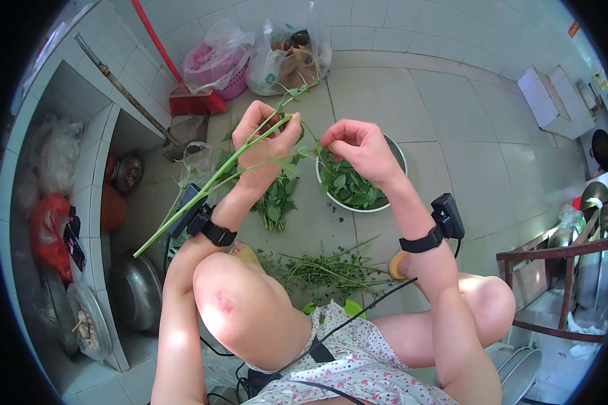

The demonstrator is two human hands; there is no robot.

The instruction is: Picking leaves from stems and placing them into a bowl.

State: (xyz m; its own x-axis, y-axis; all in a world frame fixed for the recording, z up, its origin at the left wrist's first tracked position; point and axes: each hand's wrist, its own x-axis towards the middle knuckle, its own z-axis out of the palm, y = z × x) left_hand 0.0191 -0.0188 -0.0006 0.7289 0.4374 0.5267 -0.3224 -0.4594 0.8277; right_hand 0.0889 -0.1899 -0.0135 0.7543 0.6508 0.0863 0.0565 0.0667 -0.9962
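My left hand (267,142) grips a long green leafy stem (202,195), whose bare thick end slants down to the left past the wrist. Thin side shoots with small leaves spread from it towards the right. My right hand (362,151) has thumb and forefinger pinched on a leafy side shoot (318,151) of this stem. Below the right hand stands a white-rimmed basin (404,172) holding loose green leaves (357,187). A bunch of leafy greens (276,202) lies on the floor beneath the left wrist. Stripped stems (329,271) are heaped between my feet.
A red dustpan or broom head (197,103), a pink basket (233,83) and a filled plastic bag (289,63) stand by the far wall. Tiled shelves (99,197) with a metal pot (137,293) are on the left. A wooden rack (557,250) stands right. A black cable (365,311) crosses my lap.
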